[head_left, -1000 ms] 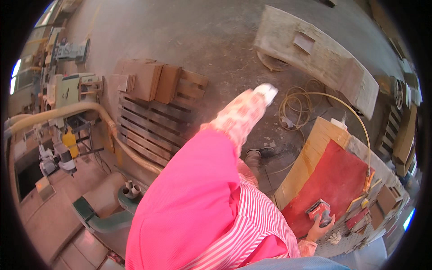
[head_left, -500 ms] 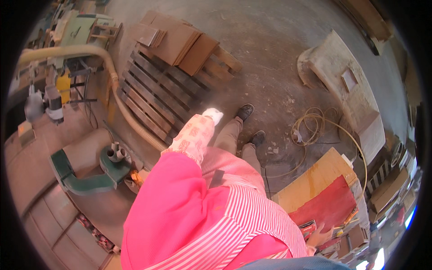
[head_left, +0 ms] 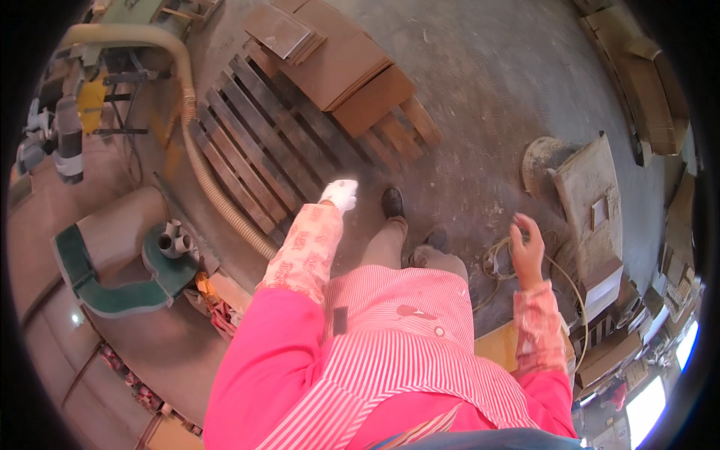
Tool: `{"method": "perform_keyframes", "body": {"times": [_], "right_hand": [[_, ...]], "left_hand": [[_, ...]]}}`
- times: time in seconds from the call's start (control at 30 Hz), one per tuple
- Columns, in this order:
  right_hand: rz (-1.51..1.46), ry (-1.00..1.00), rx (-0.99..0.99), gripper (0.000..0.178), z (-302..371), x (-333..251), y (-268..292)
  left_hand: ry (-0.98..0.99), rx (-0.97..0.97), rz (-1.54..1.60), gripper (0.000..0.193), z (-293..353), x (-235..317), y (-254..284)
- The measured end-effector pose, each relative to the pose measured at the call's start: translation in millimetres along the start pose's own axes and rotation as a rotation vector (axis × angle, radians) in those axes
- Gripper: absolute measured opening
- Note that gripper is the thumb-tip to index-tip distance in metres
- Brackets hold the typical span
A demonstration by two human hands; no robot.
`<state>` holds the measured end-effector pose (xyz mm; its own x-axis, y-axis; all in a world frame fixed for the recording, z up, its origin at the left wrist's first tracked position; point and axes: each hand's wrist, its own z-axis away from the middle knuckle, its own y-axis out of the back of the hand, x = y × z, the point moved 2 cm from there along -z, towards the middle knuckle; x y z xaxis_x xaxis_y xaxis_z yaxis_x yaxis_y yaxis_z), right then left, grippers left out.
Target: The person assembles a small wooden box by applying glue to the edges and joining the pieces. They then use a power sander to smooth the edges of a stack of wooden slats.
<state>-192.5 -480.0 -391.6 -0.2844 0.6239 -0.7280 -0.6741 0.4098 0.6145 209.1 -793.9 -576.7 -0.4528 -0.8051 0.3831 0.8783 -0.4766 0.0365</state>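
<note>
My left hand, in a white glove, hangs in front of me near the slatted wooden pallet. Its fingers look curled in, and nothing shows in them. On the right, my bare right hand is raised over the floor with fingers and thumb apart, holding nothing. Behind it in the picture lies a coiled pale hose. Patterned sleeve covers reach over both forearms, and a striped apron covers my front.
Flat brown cardboard sheets lie stacked on the pallet. A ribbed hose runs along its left side. Farther left stands a machine with a green curved part. A worn, pale panel-like structure stands at right, with cardboard boxes beyond.
My right hand has come up from the red sheet at lower right and now hangs free with fingers apart. The view has turned, and my feet have shifted in a step.
</note>
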Motion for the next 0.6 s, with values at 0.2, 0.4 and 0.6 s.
{"method": "perform_keyframes", "body": {"times": [0.2,0.4,0.6], "right_hand": [[0.069,-0.024,-0.272,0.051,-185,-15,-125],[0.037,-0.033,-0.479,0.087,-335,-5,-269],[0.123,-0.058,-0.605,0.113,-425,19,-371]], "left_hand": [[0.055,0.187,0.14,0.027,-50,38,41],[0.033,0.24,0.194,0.08,-112,74,21],[0.059,0.286,0.324,0.105,-182,78,0]]}}
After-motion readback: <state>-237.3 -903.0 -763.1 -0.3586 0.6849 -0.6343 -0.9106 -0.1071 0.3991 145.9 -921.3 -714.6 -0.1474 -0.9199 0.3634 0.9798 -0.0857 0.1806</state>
